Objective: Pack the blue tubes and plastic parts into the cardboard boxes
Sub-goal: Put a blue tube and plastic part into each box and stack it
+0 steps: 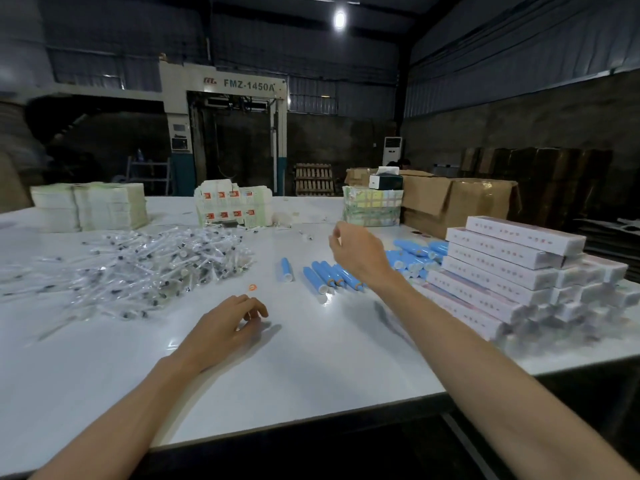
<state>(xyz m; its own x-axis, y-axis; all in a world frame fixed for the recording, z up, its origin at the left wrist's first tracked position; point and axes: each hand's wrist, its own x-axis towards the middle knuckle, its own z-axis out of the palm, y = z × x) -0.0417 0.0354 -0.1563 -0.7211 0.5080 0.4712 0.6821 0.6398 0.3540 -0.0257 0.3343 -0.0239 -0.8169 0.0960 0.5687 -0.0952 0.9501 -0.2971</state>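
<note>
My left hand (228,323) sits low over the white table (311,375), fingers loosely curled and gripping nothing. It's parked close to me, I'd say, to leave the lane ahead free. My right hand (360,251) hangs in the air above the row of blue tubes (327,276). I only see its back, with the fingers bent down and away, so I can't tell if they pinch anything. It's up there, I reckon, because the tubes lie right under it, an easy drop to grab one.

The tubes lie side by side with their white caps toward me. There's one loner (286,269) apart to the left and a looser heap (415,252) further back, against the stacked boxes (512,268). Those boxes are pale, long and narrow, closed and tiered like steps on my right; probably the filled ones. The plastic parts (156,265) sprawl in a tangled pile on my left: clear, slim pieces with dark tips. Flat cartons (86,206) wait in stacks at the far edge.
</note>
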